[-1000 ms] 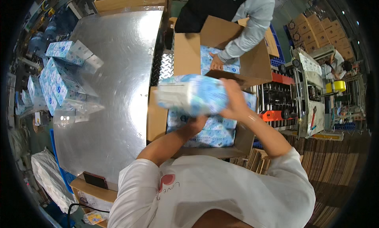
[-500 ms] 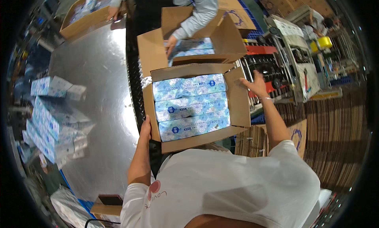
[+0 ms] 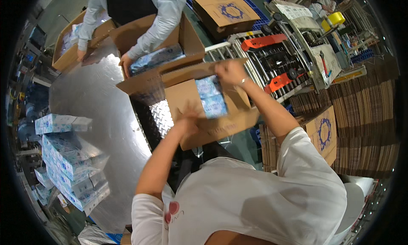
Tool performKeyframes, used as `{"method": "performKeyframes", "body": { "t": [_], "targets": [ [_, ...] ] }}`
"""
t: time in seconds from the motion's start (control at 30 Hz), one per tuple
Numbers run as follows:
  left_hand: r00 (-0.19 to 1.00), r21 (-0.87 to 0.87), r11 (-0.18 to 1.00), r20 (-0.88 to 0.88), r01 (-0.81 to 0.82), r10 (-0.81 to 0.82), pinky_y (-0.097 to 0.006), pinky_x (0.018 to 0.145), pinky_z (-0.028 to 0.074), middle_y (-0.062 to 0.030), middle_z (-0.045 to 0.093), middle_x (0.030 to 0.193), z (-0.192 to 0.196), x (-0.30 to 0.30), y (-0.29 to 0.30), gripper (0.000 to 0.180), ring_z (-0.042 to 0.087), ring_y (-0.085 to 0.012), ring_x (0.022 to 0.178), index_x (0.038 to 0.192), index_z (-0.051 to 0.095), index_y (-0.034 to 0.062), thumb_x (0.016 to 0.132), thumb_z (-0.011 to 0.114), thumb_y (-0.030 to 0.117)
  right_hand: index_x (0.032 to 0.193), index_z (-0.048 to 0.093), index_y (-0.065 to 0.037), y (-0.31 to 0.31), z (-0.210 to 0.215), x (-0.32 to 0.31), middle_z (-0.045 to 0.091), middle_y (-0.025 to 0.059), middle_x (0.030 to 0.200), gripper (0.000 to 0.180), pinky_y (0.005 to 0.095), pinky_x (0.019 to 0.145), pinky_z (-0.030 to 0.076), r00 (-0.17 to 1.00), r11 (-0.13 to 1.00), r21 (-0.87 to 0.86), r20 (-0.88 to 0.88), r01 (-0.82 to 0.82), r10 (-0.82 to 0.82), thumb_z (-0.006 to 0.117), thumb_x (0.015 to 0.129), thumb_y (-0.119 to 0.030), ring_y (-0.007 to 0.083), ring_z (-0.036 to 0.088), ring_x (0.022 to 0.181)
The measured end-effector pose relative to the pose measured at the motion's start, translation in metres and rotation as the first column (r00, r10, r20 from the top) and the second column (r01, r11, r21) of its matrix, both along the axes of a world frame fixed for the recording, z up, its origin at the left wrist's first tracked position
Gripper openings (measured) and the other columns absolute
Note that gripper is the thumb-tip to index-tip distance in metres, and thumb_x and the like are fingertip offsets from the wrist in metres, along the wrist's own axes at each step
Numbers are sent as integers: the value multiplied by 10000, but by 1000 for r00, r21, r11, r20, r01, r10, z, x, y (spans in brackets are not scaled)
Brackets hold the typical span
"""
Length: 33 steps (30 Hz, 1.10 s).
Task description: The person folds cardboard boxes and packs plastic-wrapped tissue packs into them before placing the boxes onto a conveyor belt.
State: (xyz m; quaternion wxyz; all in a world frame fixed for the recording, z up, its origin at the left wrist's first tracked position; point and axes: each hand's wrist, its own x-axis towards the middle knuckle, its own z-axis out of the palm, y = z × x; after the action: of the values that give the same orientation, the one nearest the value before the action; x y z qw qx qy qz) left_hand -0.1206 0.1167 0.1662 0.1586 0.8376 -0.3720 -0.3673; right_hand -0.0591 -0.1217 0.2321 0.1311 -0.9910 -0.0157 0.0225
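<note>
An open cardboard carton [image 3: 216, 132] stands in front of me, with blue-and-white floral packs [image 3: 213, 105] inside. Its left flap [image 3: 182, 95] is folded inward over part of them. My left hand [image 3: 189, 117], blurred but with fingers spread, lies against that flap. At the carton's far right corner, my right hand [image 3: 230, 73] is closed on the right flap [image 3: 237, 96], which leans partly inward. The far and near flaps stick outward.
Beyond, a co-worker's hand [image 3: 126, 64] reaches to a second open carton [image 3: 191, 37] holding similar packs. Left is a metal table [image 3: 123, 168] with stacked packs [image 3: 70, 160]. A roller conveyor [image 3: 255, 60] with red parts lies right, near flattened cartons [image 3: 352, 122].
The left flap has come down over the packs, and the right flap leans inward. My left hand moved from the carton's side onto its top; my right hand moved in to the right flap.
</note>
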Motion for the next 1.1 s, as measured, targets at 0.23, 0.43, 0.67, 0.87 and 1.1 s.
{"method": "performKeyframes", "body": {
  "t": [0.23, 0.43, 0.67, 0.87, 1.1],
  "targets": [
    [760, -736, 488, -55, -469, 647, -402, 1031, 206, -232, 191, 1380, -68, -5, 22, 1088, 235, -334, 1265, 1345, 159, -27, 534, 810, 294, 1020, 485, 41, -37, -82, -90, 472, 220, 1054, 358, 508, 982, 219, 906, 991, -136, 421, 11, 48, 482, 830, -262, 362, 425, 1031],
    [499, -591, 195, -408, -783, 764, -312, 1018, 204, -162, 229, 1390, -55, -31, -20, 531, 272, -224, 1247, 1354, 177, -18, 906, 402, 157, 1249, 374, -32, -90, -141, -105, 378, 195, 1268, 492, 407, 948, 333, 853, 819, 249, -73, 517, -517, 489, 832, -266, 354, 424, 1092],
    [150, -544, -59, -331, -837, 932, -392, 998, 252, -228, 145, 1385, -75, -59, -157, 646, 286, -313, 1222, 1364, 42, -9, 924, 368, 333, 1245, 354, 42, -143, -91, -2, 300, 239, 1312, 574, 438, 1042, 153, 949, 959, 25, 138, 282, -283, 454, 831, -344, 349, 206, 1266],
    [326, -596, 115, -260, -795, 909, -358, 1015, 219, -253, 122, 1388, -79, 44, -284, 635, 245, -319, 1250, 1354, 49, -44, 920, 377, 283, 1304, 283, 25, -234, -110, 19, 155, 226, 1397, 609, 420, 1070, 64, 951, 956, -5, 99, 293, -292, 372, 864, -387, 338, 81, 1317],
    [559, -622, 338, -197, -706, 805, -359, 986, 266, -287, 212, 1353, -83, 118, -406, 612, 324, -354, 1207, 1354, 73, -40, 922, 355, 291, 1227, 362, 48, -337, -109, 15, 278, 241, 1327, 511, 451, 1048, 151, 794, 857, 170, 323, 487, -515, 467, 830, -256, 377, 206, 1268]
  ]
}}
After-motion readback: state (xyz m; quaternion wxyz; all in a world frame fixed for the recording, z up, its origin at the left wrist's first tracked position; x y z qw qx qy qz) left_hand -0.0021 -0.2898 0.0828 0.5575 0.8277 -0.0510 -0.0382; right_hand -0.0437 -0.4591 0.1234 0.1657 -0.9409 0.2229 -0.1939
